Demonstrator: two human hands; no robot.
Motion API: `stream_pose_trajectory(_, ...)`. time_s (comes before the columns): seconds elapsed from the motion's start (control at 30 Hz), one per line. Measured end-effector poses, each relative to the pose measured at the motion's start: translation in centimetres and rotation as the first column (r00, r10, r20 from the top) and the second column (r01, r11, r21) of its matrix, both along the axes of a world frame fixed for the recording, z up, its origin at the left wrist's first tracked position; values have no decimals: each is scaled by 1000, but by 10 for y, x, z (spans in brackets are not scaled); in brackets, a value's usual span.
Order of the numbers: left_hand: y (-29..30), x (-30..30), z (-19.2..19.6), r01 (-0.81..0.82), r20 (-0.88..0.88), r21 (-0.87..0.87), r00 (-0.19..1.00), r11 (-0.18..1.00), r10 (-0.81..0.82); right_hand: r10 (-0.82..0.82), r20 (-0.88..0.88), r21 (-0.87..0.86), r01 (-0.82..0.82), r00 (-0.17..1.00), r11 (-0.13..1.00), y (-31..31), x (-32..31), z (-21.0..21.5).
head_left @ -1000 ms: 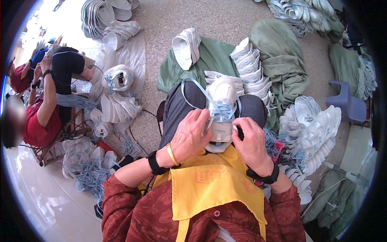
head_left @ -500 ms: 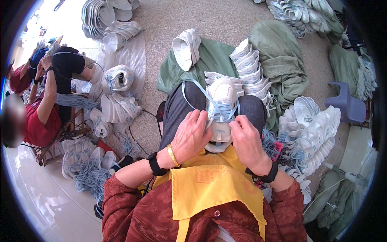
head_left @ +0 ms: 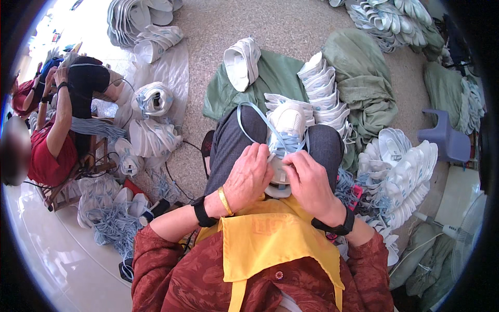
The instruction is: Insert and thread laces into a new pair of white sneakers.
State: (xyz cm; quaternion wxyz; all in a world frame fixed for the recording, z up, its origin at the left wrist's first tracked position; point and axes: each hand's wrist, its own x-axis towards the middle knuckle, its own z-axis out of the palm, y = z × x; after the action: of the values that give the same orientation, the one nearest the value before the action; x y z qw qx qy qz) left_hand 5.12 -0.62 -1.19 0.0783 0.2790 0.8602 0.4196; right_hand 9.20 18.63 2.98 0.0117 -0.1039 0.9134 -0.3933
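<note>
A white shoe (head_left: pixel 289 119) with light blue laces lies between my knees, toe pointing away from me. My left hand (head_left: pixel 248 170) is closed on the left edge of its opening, beside the upper eyelets. Bent over the tongue, my right hand (head_left: pixel 313 182) pinches at the light blue shoelace (head_left: pixel 289 141) near the top of the lacing; its fingertips partly hide what they grip. A long loop of the lace arches out over my left knee. The heel end of the shoe rests against my yellow apron (head_left: pixel 275 234).
Stacked white shoe uppers (head_left: pixel 325 91) stand beyond my knees, near green cloth (head_left: pixel 358 78). More shoe uppers (head_left: pixel 403 179) are heaped at right, by a grey-blue stool (head_left: pixel 445 136) and a fan (head_left: pixel 460 231). At left, co-workers in red sit near a bundle of blue laces (head_left: pixel 117 231).
My right hand has moved left and inward over the tongue, from the shoe's right edge to the lacing. My left hand stays at the left edge.
</note>
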Motion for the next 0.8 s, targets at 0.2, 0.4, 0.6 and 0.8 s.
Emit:
stream_pose_trajectory(0.2,1,0,0,15,-5,52,1000,999,-15,-40,-26,146,43,999,988,-11,-5,-20)
stream_pose_trajectory(0.4,1,2,-6,-24,33,101,999,995,21,-38,-121,154,57,992,986,-16,-10,-29)
stream_pose_trajectory(0.6,1,0,-7,-27,25,107,999,994,24,12,-187,219,30,982,975,-20,-9,-31)
stream_pose_trajectory(0.8,3,-7,3,-17,46,173,999,985,9,26,-64,89,-20,998,996,2,-10,2)
